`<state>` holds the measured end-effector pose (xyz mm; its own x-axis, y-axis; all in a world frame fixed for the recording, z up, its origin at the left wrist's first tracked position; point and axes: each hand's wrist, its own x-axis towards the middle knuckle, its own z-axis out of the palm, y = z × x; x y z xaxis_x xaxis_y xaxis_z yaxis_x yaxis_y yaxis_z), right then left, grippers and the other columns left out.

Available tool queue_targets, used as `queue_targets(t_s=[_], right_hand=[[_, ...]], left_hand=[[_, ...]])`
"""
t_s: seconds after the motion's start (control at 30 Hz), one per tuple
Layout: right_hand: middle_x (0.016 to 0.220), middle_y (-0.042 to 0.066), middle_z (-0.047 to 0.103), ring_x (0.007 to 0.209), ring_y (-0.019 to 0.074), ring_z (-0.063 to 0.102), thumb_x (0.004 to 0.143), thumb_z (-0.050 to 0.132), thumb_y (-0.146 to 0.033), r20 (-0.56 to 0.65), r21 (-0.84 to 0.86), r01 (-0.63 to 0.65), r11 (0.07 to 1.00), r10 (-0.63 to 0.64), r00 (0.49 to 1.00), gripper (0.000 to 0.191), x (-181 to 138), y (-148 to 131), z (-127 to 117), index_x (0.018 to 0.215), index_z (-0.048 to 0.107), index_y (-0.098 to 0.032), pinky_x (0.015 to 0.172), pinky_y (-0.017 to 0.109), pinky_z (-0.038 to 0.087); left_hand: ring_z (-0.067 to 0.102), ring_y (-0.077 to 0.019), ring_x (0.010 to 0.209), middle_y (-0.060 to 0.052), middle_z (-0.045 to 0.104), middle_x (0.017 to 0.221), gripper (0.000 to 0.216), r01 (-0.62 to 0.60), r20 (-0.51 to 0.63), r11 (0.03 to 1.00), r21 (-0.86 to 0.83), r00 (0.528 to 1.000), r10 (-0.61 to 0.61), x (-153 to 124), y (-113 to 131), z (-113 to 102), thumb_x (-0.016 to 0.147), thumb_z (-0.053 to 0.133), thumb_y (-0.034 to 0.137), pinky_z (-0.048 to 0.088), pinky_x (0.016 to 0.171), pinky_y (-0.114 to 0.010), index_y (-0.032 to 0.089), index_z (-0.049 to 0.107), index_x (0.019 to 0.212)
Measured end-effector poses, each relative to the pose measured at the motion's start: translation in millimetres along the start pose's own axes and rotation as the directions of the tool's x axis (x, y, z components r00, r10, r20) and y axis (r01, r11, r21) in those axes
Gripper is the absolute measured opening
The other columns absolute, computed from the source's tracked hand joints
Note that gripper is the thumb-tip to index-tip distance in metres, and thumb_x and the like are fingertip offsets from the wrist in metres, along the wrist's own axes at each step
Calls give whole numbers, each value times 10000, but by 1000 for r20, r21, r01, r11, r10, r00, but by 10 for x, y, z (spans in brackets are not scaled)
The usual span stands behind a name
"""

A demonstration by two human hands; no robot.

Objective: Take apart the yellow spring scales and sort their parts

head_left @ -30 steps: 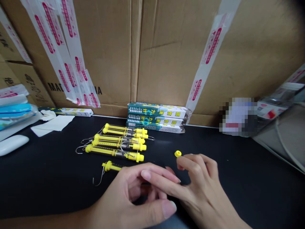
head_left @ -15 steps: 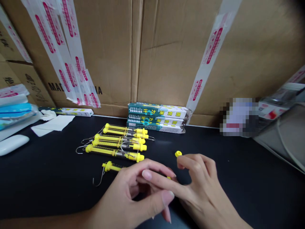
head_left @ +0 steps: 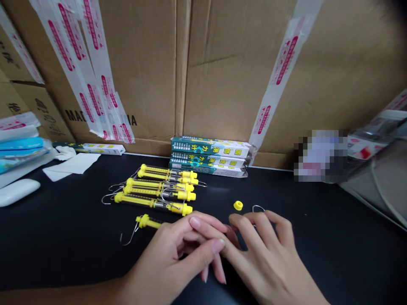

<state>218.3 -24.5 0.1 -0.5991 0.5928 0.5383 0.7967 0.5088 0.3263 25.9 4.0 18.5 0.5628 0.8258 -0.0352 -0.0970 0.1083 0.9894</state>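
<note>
My left hand point(head_left: 182, 254) is closed around a yellow tubular spring scale point(head_left: 149, 221). Its yellow end and a wire hook stick out to the left; the middle of the tube is hidden by my fingers. My right hand point(head_left: 263, 250) bends its fingers over the scale's right end, its index finger lying against the left fingers. A wire hook point(head_left: 258, 208) shows just past the right knuckles. Beyond the hands lies a loose yellow ring cap point(head_left: 238, 205). Several similar spring scales point(head_left: 152, 201) lie side by side at the left on the black table.
Stacked printed boxes point(head_left: 208, 156) stand against a large taped cardboard carton point(head_left: 219, 84). Another slim box point(head_left: 104, 148), white paper point(head_left: 71, 166), a white rounded object point(head_left: 19, 192) and blue packs point(head_left: 20, 146) are at the left. A grey-white object point(head_left: 378, 178) stands at the right.
My right hand has shifted slightly, and a wire hook now shows beyond its knuckles. The scale's left hook has swung a little. The ring cap is now fully uncovered.
</note>
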Motion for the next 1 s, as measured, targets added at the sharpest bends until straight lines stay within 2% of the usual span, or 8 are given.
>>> queue_targets(t_s=[0.3,0.47,0.6,0.73,0.87,1.0], right_hand=[[946,69,674,859,290,518,983,473,-206,-1,28,-33,999,33,999,295,31,-22,9,1156,668,-346,850,481,349],[924,67,675,842,279,505,975,455,-176,-16,37,5,999,-4,1000,312,34,-26,-8,1103,702,-318,836,460,335],[898,55,675,841,261,500,947,468,-149,-28,61,30,998,-29,999,326,25,-20,-20,1075,728,-298,843,444,322],[881,50,672,833,256,505,1008,401,-197,-18,79,17,997,-16,1000,355,35,-18,-15,1105,722,-313,847,448,317],[910,47,670,829,229,511,1080,242,-197,-81,135,30,990,-19,997,508,71,-9,-25,1021,738,-292,846,434,318],[949,49,656,859,216,516,1087,262,-179,-90,156,38,987,-24,996,496,98,23,-55,967,735,-265,861,429,326]], left_hand=[[526,-112,510,-36,682,631,430,-10,-3,1000,-24,1000,10,-26,-80,-30,971,527,537,384,482,-204,141,682,1028],[527,-111,480,-35,682,588,408,-1,-5,1000,-4,1000,1,-13,-72,-31,974,533,520,373,457,-194,132,661,970],[525,-120,454,-96,733,626,483,3,-17,1000,-16,1000,-3,-9,-57,-12,980,479,564,366,433,-202,117,660,951],[536,-122,450,-133,762,671,521,-27,1,999,31,1000,27,-30,-61,-14,981,457,589,375,433,-202,113,668,989],[509,-98,418,-90,737,645,518,-18,48,1000,18,999,18,-23,-61,-25,949,492,635,355,402,-175,140,631,1008],[425,-50,340,26,633,576,469,16,28,999,-43,1000,-15,-7,-74,-22,884,587,663,283,334,-125,199,534,930]])
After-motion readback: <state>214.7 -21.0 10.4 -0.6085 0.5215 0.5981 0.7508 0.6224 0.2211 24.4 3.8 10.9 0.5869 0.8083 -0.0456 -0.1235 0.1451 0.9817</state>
